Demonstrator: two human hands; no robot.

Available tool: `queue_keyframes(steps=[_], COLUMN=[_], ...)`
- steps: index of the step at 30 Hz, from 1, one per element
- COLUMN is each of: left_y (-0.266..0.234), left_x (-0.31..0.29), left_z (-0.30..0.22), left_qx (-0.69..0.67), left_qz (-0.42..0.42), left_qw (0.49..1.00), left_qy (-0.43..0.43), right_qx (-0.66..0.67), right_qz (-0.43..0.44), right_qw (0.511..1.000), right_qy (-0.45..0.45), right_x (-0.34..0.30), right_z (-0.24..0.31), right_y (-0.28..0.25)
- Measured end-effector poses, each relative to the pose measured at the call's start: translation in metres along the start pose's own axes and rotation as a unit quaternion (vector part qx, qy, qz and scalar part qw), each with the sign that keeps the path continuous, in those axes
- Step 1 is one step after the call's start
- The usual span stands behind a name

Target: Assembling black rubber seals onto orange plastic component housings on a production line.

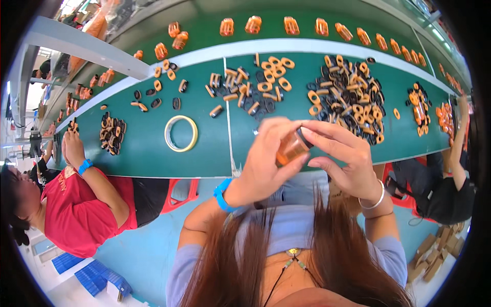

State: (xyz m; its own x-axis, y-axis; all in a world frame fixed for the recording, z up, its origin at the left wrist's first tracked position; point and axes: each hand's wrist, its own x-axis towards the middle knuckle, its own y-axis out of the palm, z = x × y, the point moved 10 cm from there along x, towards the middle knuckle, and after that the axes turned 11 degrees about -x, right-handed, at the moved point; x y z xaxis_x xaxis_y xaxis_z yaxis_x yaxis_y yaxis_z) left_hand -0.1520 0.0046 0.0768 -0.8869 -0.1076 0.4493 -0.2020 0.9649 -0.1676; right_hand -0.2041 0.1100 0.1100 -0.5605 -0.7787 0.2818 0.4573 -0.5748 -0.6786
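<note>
Landmark: the yellow tape ring [181, 133], lying flat on the green bench [153, 153]; every place below is reckoned from it.

Coil: the orange wound coil [290, 149] sits up off the bench, to the right of the tape ring and nearer to me, pinched between both my hands.

Long axis: it runs aslant, low end toward my left hand, high end with its dark rim toward my right hand.

My left hand: my left hand [268, 163] is closed round the lower side of the coil, thumb and fingers pressed on it, palm under it.

My right hand: my right hand [343, 161] comes in from the far side of the coil, fingertips [312, 128] pinching the dark top end; the other fingers curl loosely.

Nearer hand: both touch it; the left carries more of it.

Loose parts: the big heap of orange and black rings [350, 97] lies right of the tape ring and farther from me, beyond my hands; a smaller scatter [255, 89] lies just past the ring.

Edges: the bench's near edge runs just below the tape ring, under my wrists.

Open room: bare green round the tape ring, on its left up to a neighbour's small pile [112, 134].
</note>
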Motion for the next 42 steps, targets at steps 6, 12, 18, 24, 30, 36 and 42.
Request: queue_keyframes(steps=[6, 12, 18, 24, 30, 36, 42], left_y=[-0.064, -0.043, -0.027, -0.052, -0.127, -0.096, -0.086], left_x=[0.096, 0.207, 0.246, 0.232, 0.192, 0.13, 0.046], left_z=[0.075, 0.176, 0.246, 0.237, 0.223, 0.141, 0.093], left_qx=[0.19, 0.347, 0.506, 0.537, 0.334, -0.218, -0.434], left_qz=[-0.071, -0.03, -0.01, -0.013, -0.059, -0.126, -0.133], left_qw=[0.978, 0.936, 0.857, 0.842, 0.924, 0.934, 0.863], left_qy=[-0.051, -0.054, -0.097, -0.042, -0.177, -0.253, -0.223], right_qx=[0.068, 0.121, 0.152, 0.165, 0.092, -0.082, -0.26], right_qz=[-0.101, -0.017, -0.008, -0.021, -0.05, -0.09, -0.087], right_qw=[0.988, 0.986, 0.98, 0.976, 0.989, 0.99, 0.961], right_qy=[0.093, 0.11, 0.125, 0.139, 0.103, 0.068, 0.035], right_x=[0.001, -0.002, -0.003, -0.01, -0.004, 0.024, 0.063], right_z=[-0.055, -0.071, -0.086, -0.096, -0.086, -0.099, -0.103], right_y=[-0.018, 0.014, 0.005, -0.005, -0.008, 0.017, 0.058])
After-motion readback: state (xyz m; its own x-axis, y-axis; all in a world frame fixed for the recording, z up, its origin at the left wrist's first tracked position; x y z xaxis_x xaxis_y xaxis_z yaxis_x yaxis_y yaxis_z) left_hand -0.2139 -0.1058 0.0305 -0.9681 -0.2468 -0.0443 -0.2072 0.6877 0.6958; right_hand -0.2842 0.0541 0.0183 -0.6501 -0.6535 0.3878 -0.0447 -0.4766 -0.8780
